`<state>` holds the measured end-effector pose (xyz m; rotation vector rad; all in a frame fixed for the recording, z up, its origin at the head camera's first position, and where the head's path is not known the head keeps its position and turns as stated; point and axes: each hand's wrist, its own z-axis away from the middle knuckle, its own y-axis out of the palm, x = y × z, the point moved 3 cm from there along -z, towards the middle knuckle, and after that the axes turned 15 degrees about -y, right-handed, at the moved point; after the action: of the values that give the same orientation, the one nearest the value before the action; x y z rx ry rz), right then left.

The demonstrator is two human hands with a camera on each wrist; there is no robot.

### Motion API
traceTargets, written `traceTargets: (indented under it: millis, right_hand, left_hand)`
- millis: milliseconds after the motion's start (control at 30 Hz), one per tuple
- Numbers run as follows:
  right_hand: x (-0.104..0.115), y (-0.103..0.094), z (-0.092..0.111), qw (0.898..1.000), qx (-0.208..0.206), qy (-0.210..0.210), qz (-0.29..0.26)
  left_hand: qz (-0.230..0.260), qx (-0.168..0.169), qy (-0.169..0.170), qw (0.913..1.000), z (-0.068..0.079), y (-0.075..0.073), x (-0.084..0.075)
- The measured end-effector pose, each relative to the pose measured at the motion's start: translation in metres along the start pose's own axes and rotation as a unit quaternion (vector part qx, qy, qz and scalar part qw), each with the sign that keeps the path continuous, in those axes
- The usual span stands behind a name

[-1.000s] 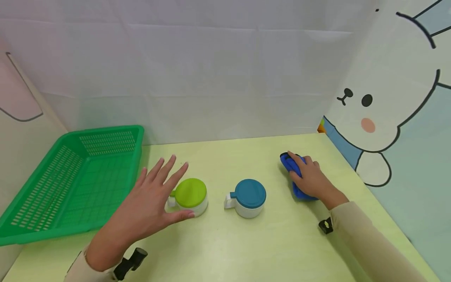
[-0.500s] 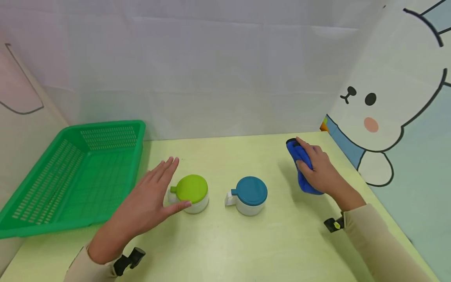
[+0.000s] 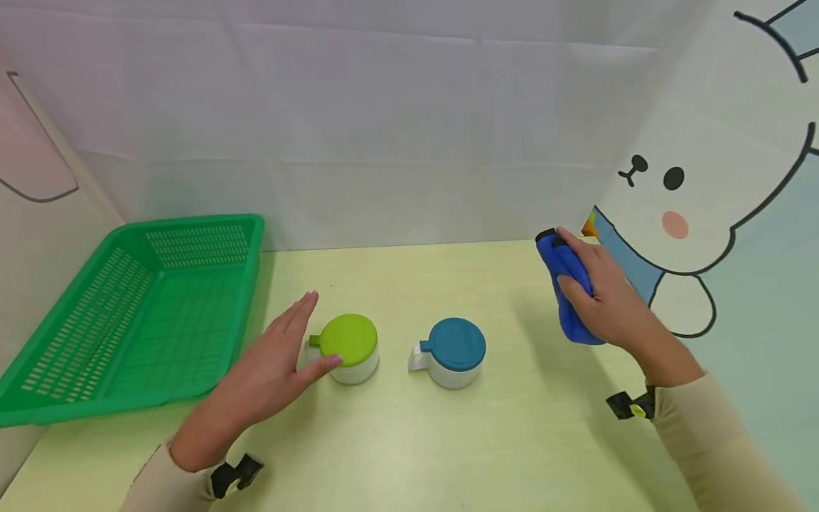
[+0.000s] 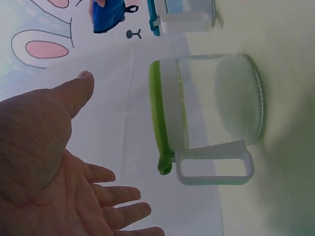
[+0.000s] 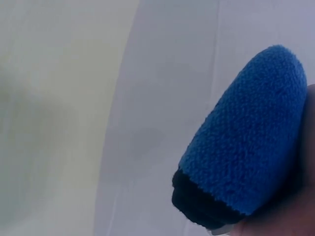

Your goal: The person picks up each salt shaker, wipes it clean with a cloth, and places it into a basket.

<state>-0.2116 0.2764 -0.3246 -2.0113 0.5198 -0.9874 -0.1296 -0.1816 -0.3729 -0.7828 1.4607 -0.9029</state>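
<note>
A folded blue towel [image 3: 566, 284] with a dark edge is gripped in my right hand [image 3: 608, 299], raised over the right side of the table; its fuzzy surface fills much of the right wrist view [image 5: 246, 132]. My left hand [image 3: 271, 373] hovers beside the green-lidded jar [image 3: 348, 345], fingers straight and thumb spread, holding nothing. The left wrist view shows this jar as clear glass with a white handle [image 4: 216, 182], apart from the fingers. To its right stands a similar jar with a blue lid [image 3: 456, 346], handle pointing left.
A green plastic basket [image 3: 249, 299] with slotted walls stands on the left of the pale yellow table [image 3: 409, 441]. A white sheet [image 3: 384, 128] hangs behind the table, and a wall with a cartoon animal [image 3: 710, 213] borders the right side.
My right hand has lifted the blue towel off the table and moved it up and to the right. The left hand's fingers have drawn closer together beside the green-lidded jar. Both jars stay put.
</note>
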Motion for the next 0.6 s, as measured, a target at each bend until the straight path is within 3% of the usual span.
traceTargets:
  millis: [200,433,600]
  right_hand:
    - [0.019,-0.013,0.0,1.0,-0.008,-0.013,-0.017]
    - [0.038,-0.021,0.001,0.999,-0.022,-0.034,-0.017]
    - [0.049,-0.025,0.002,0.998,-0.029,-0.054,-0.016]
  left_hand:
    - [0.041,0.006,-0.021,0.9989,0.0,0.013,0.008]
    - [0.104,0.002,-0.01,0.9945,0.001,0.028,0.015]
    - [0.134,0.017,-0.024,0.9906,0.001,0.036,0.021]
